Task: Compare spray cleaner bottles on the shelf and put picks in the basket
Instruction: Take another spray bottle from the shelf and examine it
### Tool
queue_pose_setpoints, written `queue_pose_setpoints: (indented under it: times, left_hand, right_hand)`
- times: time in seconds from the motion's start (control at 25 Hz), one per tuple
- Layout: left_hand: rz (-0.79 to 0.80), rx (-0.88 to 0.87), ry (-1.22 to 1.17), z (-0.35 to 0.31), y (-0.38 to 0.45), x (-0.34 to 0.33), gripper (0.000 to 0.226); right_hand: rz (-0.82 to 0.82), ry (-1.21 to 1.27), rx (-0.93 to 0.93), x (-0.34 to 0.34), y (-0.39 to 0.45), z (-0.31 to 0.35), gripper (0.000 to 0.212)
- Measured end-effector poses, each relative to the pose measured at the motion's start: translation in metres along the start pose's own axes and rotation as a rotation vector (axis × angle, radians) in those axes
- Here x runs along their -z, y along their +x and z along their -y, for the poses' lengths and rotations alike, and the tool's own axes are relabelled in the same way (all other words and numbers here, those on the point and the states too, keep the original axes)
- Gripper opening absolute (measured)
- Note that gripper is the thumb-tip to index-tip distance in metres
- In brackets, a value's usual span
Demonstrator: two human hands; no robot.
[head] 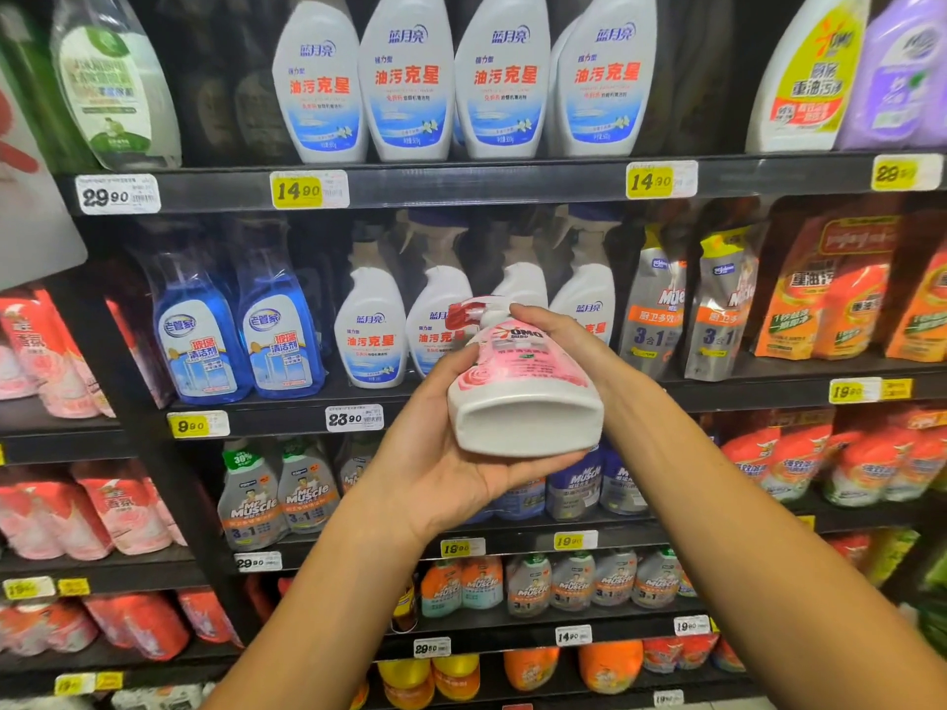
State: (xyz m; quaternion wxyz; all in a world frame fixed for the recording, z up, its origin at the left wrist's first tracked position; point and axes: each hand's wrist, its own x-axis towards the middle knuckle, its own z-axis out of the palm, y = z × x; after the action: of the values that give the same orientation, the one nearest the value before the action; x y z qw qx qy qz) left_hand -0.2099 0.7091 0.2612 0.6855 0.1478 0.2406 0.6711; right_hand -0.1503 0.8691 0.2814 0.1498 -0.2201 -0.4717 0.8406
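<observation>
A white spray bottle with a pink rose label and a red trigger [522,381] is held in front of the shelves, tipped so its bottom faces me. My left hand [440,453] cups it from below and the left, thumb along its side. My right hand [569,345] grips its neck and right side from behind. No basket is in view.
Black shelves [461,184] hold rows of cleaners: white spray bottles [405,79] on top, blue glass-cleaner bottles [241,335] and more white sprayers in the middle row, grey spray bottles [279,497] below. Refill pouches [835,299] fill the right side, pink packs [118,515] the left.
</observation>
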Motion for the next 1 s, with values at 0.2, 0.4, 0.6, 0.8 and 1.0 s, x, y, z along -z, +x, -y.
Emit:
queue_pose_setpoints:
  times: [0.2, 0.4, 0.6, 0.8, 1.0]
  left_hand:
    - [0.063, 0.009, 0.138, 0.004, 0.018, 0.041, 0.049]
    - [-0.025, -0.121, 0.279, 0.018, 0.033, 0.077, 0.063]
    - [-0.017, -0.213, 0.364, 0.022, 0.036, 0.101, 0.081]
    - [-0.067, -0.306, 0.510, 0.018, 0.036, 0.105, 0.066]
    - [-0.413, -0.676, 1.083, 0.024, 0.041, 0.094, 0.041]
  right_hand:
    - [-0.057, -0.088, 0.049, 0.005, 0.007, -0.007, 0.030]
    - [-0.107, -0.276, 0.241, 0.008, 0.011, -0.018, 0.021]
    - [-0.058, -0.430, 0.415, 0.007, 0.008, -0.028, 0.014]
    - [-0.077, -0.533, 0.508, 0.007, 0.005, -0.029, 0.013]
    - [-0.205, -0.688, 0.685, 0.004, 0.005, -0.030, 0.031]
